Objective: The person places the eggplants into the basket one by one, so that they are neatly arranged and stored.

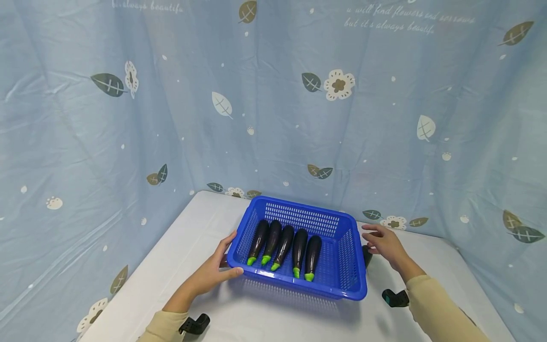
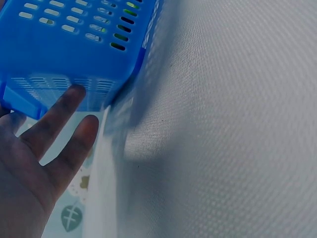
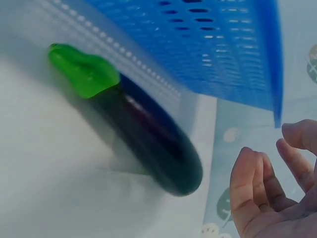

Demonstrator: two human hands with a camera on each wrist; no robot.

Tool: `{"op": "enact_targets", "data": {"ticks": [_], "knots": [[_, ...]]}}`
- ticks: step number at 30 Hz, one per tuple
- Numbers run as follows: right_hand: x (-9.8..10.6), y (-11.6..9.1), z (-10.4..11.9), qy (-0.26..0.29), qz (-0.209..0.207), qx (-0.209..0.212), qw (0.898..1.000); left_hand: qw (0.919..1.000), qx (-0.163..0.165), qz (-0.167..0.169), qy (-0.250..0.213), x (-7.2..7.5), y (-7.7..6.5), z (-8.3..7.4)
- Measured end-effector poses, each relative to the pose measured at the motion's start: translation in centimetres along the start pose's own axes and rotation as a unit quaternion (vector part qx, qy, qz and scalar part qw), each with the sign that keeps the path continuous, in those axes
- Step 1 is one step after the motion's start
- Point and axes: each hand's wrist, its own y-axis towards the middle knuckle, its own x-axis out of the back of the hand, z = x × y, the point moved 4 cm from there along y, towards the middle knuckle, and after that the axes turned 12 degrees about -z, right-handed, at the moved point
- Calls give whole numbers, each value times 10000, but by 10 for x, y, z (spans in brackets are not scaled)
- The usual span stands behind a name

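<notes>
Several dark eggplants [image 1: 284,244] with bright green caps lie side by side in a blue plastic basket [image 1: 342,280]. My left hand [image 1: 213,268] is at the basket's left front corner, fingers spread and straight, thumb along the front rim. In the left wrist view, two straight fingers [image 2: 74,148] reach along the basket's outer wall. To the right of the basket, my right hand [image 1: 384,244] hovers with loosely bent fingers and nothing between them. Another eggplant [image 3: 148,134] lies on the table below it, beside the basket, mostly hidden in the head view.
A white-covered table [image 1: 188,228] carries the basket. Blue curtains [image 1: 278,118] printed with leaves and flowers hang behind and at both sides. Black wrist straps [image 1: 195,325] are worn on both arms.
</notes>
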Motion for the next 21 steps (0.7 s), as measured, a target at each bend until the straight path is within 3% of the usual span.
{"op": "enact_targets", "data": {"ticks": [13,21], "knots": [[-3,-6,-28,-395,-22,-159,9991,10000,-15,1,28,0,0,0],[-4,-11,-38,-309,-2,-325,9990,10000,-2,6,1,0,0,-2]]}}
